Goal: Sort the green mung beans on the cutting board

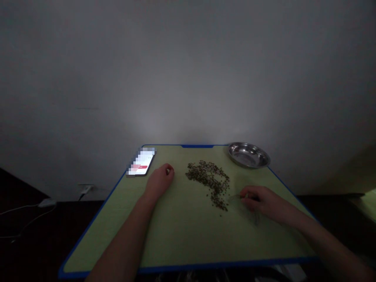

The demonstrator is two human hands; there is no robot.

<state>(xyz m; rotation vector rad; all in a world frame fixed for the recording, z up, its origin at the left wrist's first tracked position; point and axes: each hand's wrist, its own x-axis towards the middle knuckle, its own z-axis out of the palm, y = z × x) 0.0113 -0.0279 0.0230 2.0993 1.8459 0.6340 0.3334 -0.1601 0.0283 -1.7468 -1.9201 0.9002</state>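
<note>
A loose spread of small dark beans or seeds (209, 176) lies across the middle of the pale green table (176, 235). To its left, my left hand (161, 178) rests on the tabletop with fingers curled closed; whatever may be inside them is hidden. On the other side, my right hand (257, 199) pinches a thin see-through piece that looks like a clear plastic bag (249, 214). This film hangs just beside the lower right end of the spread, and its outline is faint.
A shiny steel bowl (249, 155) stands at the far right corner. At the far left lies a phone (143, 162) with its screen lit. Blue edging (101, 211) rims the table, and a grey wall (188, 78) rises behind. White cables (35, 219) run at lower left.
</note>
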